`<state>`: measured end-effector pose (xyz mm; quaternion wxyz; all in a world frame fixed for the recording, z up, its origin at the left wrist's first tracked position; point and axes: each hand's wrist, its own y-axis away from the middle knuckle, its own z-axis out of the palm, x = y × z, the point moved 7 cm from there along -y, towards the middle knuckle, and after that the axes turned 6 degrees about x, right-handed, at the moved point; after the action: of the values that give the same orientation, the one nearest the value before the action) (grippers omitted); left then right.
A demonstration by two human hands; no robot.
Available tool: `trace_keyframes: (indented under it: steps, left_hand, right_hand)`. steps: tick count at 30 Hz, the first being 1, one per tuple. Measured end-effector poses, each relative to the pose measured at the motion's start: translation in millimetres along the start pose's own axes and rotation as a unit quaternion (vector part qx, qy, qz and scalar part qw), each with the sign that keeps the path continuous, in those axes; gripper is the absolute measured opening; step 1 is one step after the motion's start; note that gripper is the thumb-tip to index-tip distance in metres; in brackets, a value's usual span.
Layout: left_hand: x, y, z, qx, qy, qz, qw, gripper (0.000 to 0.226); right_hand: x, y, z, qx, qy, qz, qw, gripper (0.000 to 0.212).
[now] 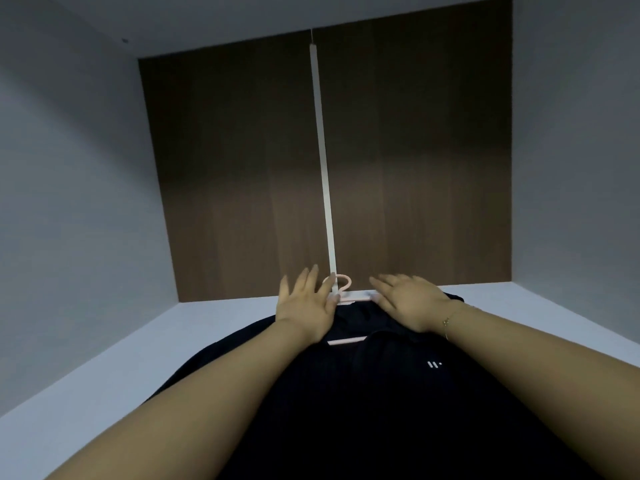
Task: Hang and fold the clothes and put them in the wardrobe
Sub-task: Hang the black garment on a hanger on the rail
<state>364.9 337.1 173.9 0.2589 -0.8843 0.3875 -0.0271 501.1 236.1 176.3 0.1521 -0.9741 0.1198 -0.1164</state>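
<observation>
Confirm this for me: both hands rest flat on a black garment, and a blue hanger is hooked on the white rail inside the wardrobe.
One detail is wrong: the hanger is pink, not blue, as the head view shows. The rest holds: the left hand and right hand lie open on the black garment, and the hanger's hook sits at the white rail.

Inside the wardrobe (86, 202), a garment (363, 410) is hanging on a hanger (346, 292), whose hook is sitting on the rail (323, 168). The left hand (306, 306) is lying on the garment left of the hook, the right hand (412, 303) right of it.
</observation>
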Motion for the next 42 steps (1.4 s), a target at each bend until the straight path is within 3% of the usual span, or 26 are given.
trace_keyframes:
  steps: [4,10,16,22,27,30,32,35,36,38,40,42]
  left_hand:
    - [0.9,25.5,-30.7,-0.006,-0.069,0.031,0.997,0.056]
    - [17.1,121.8,-112.7,0.081,-0.063,0.113,0.988,0.058]
    - [16.5,252.2,-156.4,0.097,0.000,0.108,0.989,0.062]
    - [30.2,363.2,-158.5,0.082,0.122,0.096,0.985,0.063]
    - [34.2,421.8,-135.1,0.079,0.111,0.081,0.987,0.065]
    - [34.2,451.6,-108.5,0.056,0.162,0.054,0.984,0.066]
    - [36.2,470.1,-85.6,0.019,0.234,0.034,0.971,0.063]
    - [40.0,495.5,-54.0,-0.030,0.354,-0.020,0.935,0.050]
    - [40.8,504.2,-46.0,-0.039,0.412,-0.056,0.909,0.046]
    - [43.6,523.2,-32.3,-0.051,0.544,-0.142,0.826,0.039]
    - [47.8,540.6,-20.4,-0.047,0.621,-0.209,0.754,0.037]
    - [49.1,551.0,-9.7,-0.047,0.648,-0.255,0.716,0.043]
  right_hand:
    - [-13.6,23.6,-24.2,-0.045,0.037,-0.025,0.998,0.063]
    - [-55.9,112.6,-82.5,-0.016,0.056,-0.066,0.996,0.065]
    - [-101.1,236.8,-118.0,0.019,-0.040,-0.031,0.999,0.077]
    - [-165.9,343.8,-119.7,0.054,-0.105,-0.012,0.993,0.081]
    - [-198.3,393.8,-93.9,0.072,-0.141,-0.001,0.987,0.073]
    - [-214.0,419.4,-63.3,0.092,-0.210,0.019,0.973,0.069]
    - [-223.3,430.8,-38.7,0.099,-0.280,0.052,0.954,0.064]
    - [-234.2,442.9,-5.5,0.131,-0.404,0.130,0.896,0.052]
    - [-236.3,448.3,5.1,0.148,-0.448,0.164,0.866,0.046]
    - [-241.2,463.3,31.1,0.165,-0.548,0.239,0.784,0.031]
    - [-251.8,476.1,59.8,0.125,-0.630,0.300,0.705,0.022]
    - [-264.5,480.5,83.6,0.054,-0.662,0.334,0.669,0.017]
